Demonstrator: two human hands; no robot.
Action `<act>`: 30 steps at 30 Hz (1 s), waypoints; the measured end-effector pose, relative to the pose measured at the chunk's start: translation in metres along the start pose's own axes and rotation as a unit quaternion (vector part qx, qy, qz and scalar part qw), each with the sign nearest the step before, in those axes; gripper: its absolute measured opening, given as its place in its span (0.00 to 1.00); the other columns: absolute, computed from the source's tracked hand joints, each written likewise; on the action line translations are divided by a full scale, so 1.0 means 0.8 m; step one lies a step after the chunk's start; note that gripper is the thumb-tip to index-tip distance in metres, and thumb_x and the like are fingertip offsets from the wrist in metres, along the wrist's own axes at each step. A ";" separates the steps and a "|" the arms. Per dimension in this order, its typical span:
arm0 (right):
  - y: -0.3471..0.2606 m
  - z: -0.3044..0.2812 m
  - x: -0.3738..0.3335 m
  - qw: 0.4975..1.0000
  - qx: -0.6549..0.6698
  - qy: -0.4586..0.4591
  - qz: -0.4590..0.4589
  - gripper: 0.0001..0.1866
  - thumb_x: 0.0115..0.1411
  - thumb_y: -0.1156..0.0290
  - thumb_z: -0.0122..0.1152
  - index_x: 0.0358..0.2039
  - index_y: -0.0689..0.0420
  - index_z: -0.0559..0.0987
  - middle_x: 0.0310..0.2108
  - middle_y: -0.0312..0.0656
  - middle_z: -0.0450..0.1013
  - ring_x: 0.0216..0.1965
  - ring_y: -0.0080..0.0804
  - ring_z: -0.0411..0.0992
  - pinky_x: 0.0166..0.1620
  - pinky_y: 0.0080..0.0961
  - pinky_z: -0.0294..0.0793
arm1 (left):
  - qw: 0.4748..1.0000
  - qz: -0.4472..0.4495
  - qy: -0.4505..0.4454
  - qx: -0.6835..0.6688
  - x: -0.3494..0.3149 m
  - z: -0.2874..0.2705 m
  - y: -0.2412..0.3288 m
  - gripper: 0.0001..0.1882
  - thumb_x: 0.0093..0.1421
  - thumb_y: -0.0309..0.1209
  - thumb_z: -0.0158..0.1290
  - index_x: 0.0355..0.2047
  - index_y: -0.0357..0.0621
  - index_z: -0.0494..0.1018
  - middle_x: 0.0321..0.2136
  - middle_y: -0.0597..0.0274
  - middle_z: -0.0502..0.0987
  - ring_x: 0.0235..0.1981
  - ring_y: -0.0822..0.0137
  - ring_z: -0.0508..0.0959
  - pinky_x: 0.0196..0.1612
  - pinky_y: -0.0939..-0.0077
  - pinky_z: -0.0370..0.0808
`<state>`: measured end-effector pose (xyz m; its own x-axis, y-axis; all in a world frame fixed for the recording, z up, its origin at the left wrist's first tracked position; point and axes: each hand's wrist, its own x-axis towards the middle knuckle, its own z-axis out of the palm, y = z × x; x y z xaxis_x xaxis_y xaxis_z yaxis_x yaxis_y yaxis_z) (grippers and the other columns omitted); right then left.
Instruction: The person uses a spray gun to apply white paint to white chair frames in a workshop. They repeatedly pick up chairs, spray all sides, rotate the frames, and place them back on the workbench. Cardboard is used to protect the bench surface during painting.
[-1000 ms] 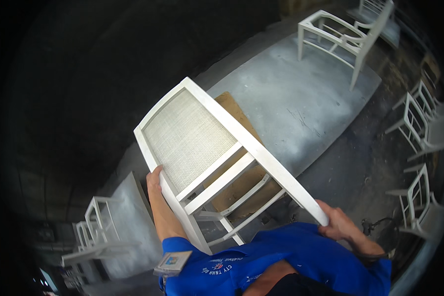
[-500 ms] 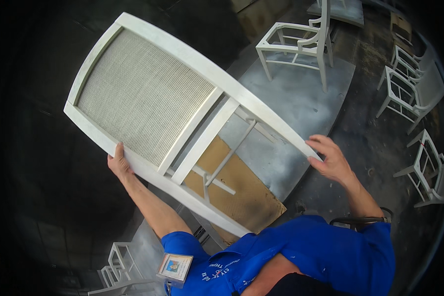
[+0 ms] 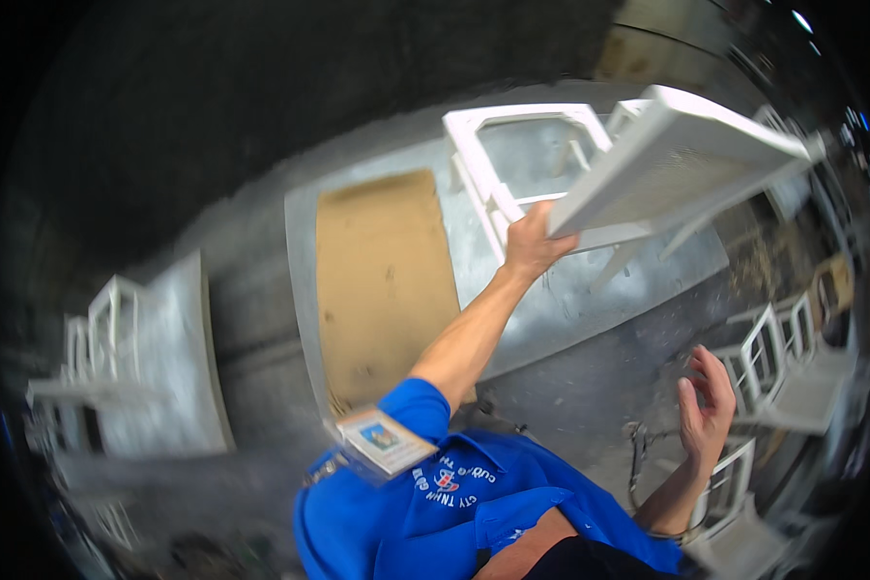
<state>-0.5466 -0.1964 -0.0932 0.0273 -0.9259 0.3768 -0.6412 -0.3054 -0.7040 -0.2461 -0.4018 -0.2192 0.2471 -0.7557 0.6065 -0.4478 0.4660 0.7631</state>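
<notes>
A white wooden chair back [image 3: 686,169] with a woven-looking panel is tilted at the upper right. My left hand [image 3: 536,242] is closed around its near left edge, the arm stretched far forward. Directly beyond that hand is a white open seat frame [image 3: 469,121]; the overlap hides whether it belongs to the same chair. Raised to the right, my right hand [image 3: 708,401] holds nothing and its fingers are apart. Motion blurs the chair's far parts.
A grey board [image 3: 522,333] lies under the chair, with a brown cardboard sheet [image 3: 387,280] on its left part. More white chairs [image 3: 783,377] stand at the right. Another board [image 3: 179,358] at the left has white chair frames [image 3: 116,329] beside it.
The view has swung round. The chair back has moved from above the cardboard to the right and tilted away. My right hand has come off the chair; my left still grips it.
</notes>
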 end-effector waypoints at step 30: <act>-0.095 0.057 0.100 0.975 -0.074 -0.210 0.000 0.28 0.66 0.80 0.64 0.65 0.67 0.70 0.57 0.54 0.74 0.54 0.39 0.75 0.56 0.30 0.77 | 0.411 -0.620 0.572 -0.346 -0.609 -0.229 -0.322 0.45 0.58 0.35 0.71 0.66 0.26 0.59 0.61 0.40 0.72 0.59 0.48 0.76 0.60 0.57 0.75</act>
<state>-0.4607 -0.2573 -0.0375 0.3190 -0.9448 0.0745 -0.7443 -0.2984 -0.5974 -0.0937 -0.0693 -0.6703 0.3369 -0.0829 -0.9379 0.8853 0.3670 0.2855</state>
